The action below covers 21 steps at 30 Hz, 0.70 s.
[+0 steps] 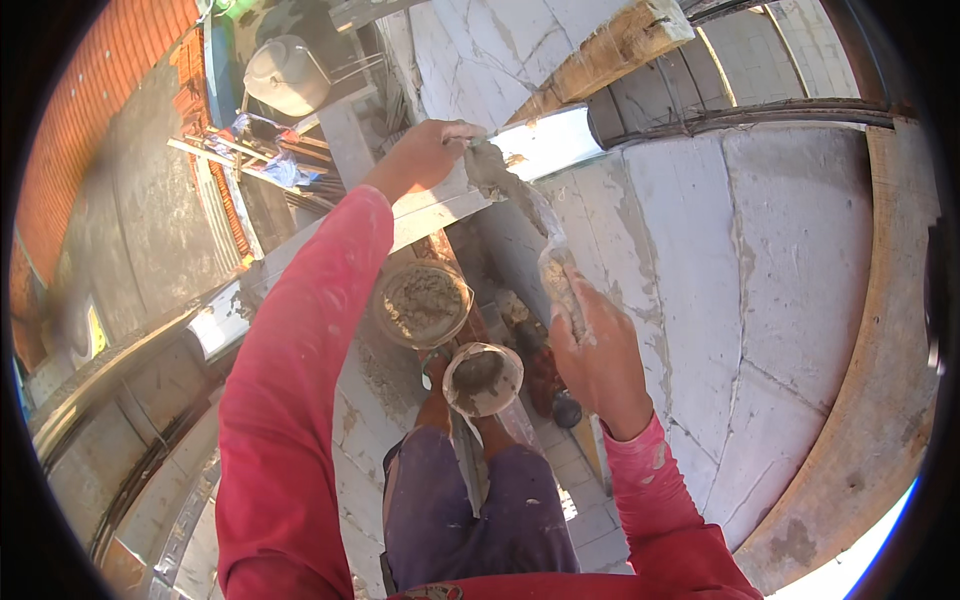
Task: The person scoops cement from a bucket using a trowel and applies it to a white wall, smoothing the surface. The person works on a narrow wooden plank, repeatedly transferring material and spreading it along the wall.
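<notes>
Head view has the trowel (542, 216) held aslant between the two hands, in front of the grey block wall (690, 240) and above the two buckets. The right hand (603, 352) is closed firmly round its handle, which is crusted with mortar. The left hand (424, 158) is at the far end, its fingertips right by the lump of mortar (488, 168) there; whether they pinch the lump, press the metal beneath or merely touch cannot be told.

The trowel itself should be light and stiff, hard to damage, but the wet-looking load probably makes it heavy toward the tip, so the wrist has to resist a downward twist. The mortar looks soft and pasty: it would likely smear or slump if the blade tilts, and fingers would sink into it rather than lift it whole. The handle is the place to hold, with the whole palm wrapped round it and close to the neck for leverage; its coating could feel gritty where dry and slick where damp. A second hand helps best under the blade or along its edge.

Below, the larger bucket (380, 312) is well filled with mortar; the smaller bucket (482, 407) beside it holds less.
</notes>
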Motion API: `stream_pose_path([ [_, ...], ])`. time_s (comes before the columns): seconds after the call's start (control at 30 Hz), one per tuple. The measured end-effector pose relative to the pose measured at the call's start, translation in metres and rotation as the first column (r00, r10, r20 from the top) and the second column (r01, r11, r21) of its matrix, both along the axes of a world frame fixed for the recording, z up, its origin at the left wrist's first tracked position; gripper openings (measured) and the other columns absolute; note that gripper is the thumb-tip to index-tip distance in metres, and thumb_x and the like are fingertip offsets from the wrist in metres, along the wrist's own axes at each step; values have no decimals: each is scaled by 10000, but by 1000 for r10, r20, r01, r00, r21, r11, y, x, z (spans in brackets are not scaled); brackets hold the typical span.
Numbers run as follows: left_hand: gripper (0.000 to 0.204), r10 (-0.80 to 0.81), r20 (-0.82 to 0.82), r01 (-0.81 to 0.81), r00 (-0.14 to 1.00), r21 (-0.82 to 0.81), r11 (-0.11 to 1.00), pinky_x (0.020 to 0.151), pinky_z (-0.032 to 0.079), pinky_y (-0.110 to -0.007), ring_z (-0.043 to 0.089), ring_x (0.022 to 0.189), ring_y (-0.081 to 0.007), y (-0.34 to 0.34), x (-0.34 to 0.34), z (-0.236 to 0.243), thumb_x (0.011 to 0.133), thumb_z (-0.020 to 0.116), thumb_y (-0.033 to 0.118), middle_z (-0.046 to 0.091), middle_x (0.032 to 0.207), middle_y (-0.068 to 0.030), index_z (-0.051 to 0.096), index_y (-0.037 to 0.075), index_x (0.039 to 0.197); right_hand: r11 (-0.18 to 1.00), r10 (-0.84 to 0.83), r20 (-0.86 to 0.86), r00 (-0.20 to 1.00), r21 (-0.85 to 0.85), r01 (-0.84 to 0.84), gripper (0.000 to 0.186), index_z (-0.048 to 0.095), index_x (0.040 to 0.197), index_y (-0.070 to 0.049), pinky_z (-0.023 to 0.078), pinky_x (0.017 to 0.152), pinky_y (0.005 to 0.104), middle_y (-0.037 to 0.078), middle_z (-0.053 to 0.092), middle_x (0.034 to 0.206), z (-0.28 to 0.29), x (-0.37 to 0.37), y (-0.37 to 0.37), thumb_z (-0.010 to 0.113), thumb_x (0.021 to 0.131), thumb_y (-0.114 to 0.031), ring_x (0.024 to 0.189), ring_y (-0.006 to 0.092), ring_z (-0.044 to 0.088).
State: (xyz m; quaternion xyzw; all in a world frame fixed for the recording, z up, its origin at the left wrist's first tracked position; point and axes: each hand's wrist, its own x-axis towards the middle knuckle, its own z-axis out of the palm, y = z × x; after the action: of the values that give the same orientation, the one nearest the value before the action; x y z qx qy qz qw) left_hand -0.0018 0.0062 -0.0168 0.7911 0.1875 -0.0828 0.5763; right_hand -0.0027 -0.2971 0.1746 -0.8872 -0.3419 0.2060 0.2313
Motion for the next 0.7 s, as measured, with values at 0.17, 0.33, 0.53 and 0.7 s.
stream_pose_path([
  [0.17,359,9,56,-13,998,59,998,833,484,-360,591,839,-204,6,4,-1,1036,509,147,675,949,-115,676,121,1353,999,-45,-42,998,7,46,477,561,1382,54,534,878,489,273,694,1148,0,4,4,630,940,-113,1022,444,676],
  [0.33,373,-33,-51,37,998,89,995,1023,468,-337,657,1111,-227,8,5,9,1053,498,157,727,1248,-132,639,75,1388,998,-53,-24,998,27,53,469,568,1373,55,534,881,490,276,695,1156,2,5,2,629,939,-111,1028,444,678],
  [0.53,386,-19,45,13,999,135,991,1001,484,-360,661,1094,-237,1,3,14,1036,510,160,717,1242,-170,629,86,1395,997,-74,-54,996,-22,73,461,569,1380,39,533,918,486,268,692,1197,-2,10,0,613,952,-127,1075,438,677],
  [0.7,403,-25,82,9,996,193,981,1048,471,-382,649,1177,-298,-6,-4,20,1025,536,194,687,1290,-190,614,91,1407,982,-191,-87,978,-12,190,467,573,1399,1,519,996,447,249,683,1266,4,6,-11,606,952,-129,1148,428,668],
])
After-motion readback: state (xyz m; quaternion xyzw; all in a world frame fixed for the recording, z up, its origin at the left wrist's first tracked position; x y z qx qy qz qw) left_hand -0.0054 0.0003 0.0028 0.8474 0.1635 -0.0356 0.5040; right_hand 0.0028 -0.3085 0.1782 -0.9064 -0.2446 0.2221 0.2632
